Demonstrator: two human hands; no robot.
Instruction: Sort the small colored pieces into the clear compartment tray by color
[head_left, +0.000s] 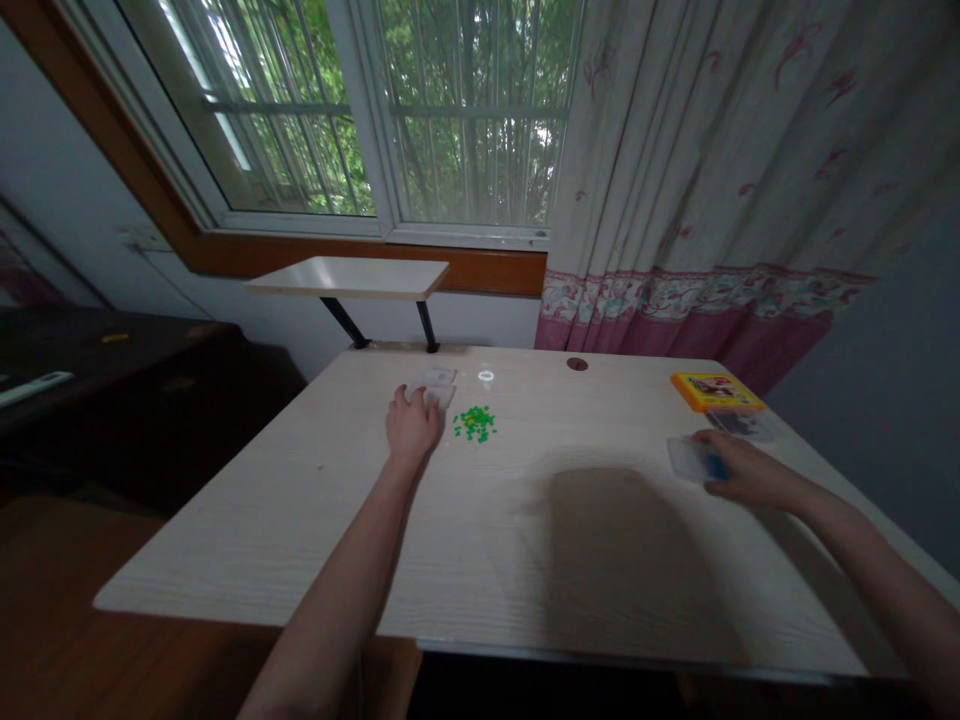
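A low clear plastic box (442, 395) with a flap or lid lies toward the back left of the table. My left hand (412, 428) is at its near left side, fingers curved over its edge and thumb toward me. Just right of that hand, many small green pieces (480, 425) lie in a loose heap with a few yellow ones among them. Far to the right, my right hand (739, 472) grips another clear plastic box (685, 460) by its right end, with something blue inside near the fingers. Its underside is hard to place against the tabletop.
A yellow-orange box (716, 391) with a printed picture stands at the back right, beside a clear case with dark contents (741, 424). The pale wooden table (480, 540) has a round cable hole (577, 364). A small raised shelf (352, 276) stands at the back left.
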